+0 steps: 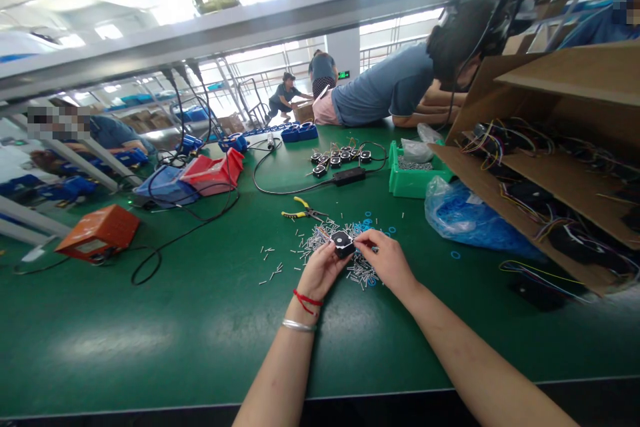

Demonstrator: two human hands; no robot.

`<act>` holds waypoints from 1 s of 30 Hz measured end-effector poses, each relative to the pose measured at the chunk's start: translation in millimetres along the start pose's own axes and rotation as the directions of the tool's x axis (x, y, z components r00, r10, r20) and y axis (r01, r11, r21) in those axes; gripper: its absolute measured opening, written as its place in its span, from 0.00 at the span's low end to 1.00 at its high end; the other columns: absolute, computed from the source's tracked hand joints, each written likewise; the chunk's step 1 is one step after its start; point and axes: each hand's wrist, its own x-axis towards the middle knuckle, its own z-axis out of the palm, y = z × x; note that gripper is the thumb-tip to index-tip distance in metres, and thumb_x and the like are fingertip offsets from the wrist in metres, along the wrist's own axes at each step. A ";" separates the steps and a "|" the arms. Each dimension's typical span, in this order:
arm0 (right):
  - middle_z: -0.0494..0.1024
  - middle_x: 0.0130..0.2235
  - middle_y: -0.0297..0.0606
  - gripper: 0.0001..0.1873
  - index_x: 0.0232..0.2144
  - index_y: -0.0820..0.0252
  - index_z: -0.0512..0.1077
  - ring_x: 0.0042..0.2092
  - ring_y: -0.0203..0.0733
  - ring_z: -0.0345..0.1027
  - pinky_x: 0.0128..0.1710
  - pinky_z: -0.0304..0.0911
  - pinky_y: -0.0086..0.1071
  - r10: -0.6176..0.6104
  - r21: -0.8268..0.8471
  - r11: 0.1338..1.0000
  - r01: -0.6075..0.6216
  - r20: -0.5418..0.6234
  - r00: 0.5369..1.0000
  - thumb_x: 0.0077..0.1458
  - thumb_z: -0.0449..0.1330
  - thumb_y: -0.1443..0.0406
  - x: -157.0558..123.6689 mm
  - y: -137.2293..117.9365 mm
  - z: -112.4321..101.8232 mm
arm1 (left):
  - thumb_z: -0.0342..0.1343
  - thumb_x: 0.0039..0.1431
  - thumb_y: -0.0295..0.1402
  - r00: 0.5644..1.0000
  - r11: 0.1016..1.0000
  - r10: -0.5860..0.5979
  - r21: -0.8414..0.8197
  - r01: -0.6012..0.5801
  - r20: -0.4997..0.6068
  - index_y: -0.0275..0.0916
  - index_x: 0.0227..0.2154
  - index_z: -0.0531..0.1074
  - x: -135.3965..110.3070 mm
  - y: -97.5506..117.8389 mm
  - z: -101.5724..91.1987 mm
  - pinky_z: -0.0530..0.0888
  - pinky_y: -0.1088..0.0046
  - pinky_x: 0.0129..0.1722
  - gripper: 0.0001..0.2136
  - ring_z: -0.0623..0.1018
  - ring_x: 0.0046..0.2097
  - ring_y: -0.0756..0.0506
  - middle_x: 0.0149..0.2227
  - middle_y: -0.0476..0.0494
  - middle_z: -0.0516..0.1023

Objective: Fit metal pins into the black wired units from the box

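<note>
My left hand [321, 269] is closed around a small black motor [343, 244] with a round silver centre and thin wires, held just above the bench. My right hand [384, 255] pinches thumb and forefinger together at the motor's right edge; whatever lies between those fingertips is too small to make out. Under and around both hands spreads a loose pile of silver screws [311, 244]. Several small blue rings [367, 221] lie among them. Just beyond the pile rest yellow-handled pliers [302, 212], their jaws pointing right.
More black motors [335, 161] stand grouped farther back, near a black power adapter [349, 176]. On the right are a green bin [415, 180], a blue plastic bag [470, 220] and a cardboard box [545, 167] of wired motors. Red [215, 173] and blue bins [167, 185] and an orange box [103, 233] sit left.
</note>
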 end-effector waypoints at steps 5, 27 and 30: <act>0.74 0.41 0.38 0.10 0.39 0.58 0.72 0.45 0.39 0.66 0.48 0.60 0.33 -0.103 -0.037 0.994 0.107 0.099 0.990 0.56 0.53 0.68 -0.3 4.3 3.1 | 0.55 0.54 0.31 0.997 0.997 0.060 -0.036 -0.062 -0.042 0.33 0.40 0.72 4.5 -0.5 -6.5 0.64 0.62 0.55 0.11 0.72 0.49 0.44 0.44 0.39 0.75; 0.68 0.52 0.43 0.02 0.25 0.61 0.73 0.58 0.50 0.50 0.56 0.46 0.50 -0.096 -0.387 0.881 0.272 0.416 0.904 0.48 0.62 0.68 -11.9 28.3 15.6 | 0.56 0.53 0.30 0.973 0.975 0.165 -0.124 -0.186 -0.161 0.35 0.39 0.71 10.7 -0.1 -13.2 0.64 0.64 0.56 0.10 0.71 0.52 0.44 0.44 0.40 0.75; 0.69 0.50 0.44 0.03 0.25 0.62 0.73 0.58 0.50 0.52 0.56 0.47 0.48 -0.106 -0.388 0.877 0.284 0.420 0.901 0.49 0.61 0.68 -10.9 28.7 17.4 | 0.56 0.53 0.30 0.975 0.976 0.165 -0.121 -0.183 -0.148 0.35 0.39 0.71 10.2 0.1 -11.6 0.63 0.64 0.56 0.10 0.71 0.51 0.45 0.44 0.40 0.75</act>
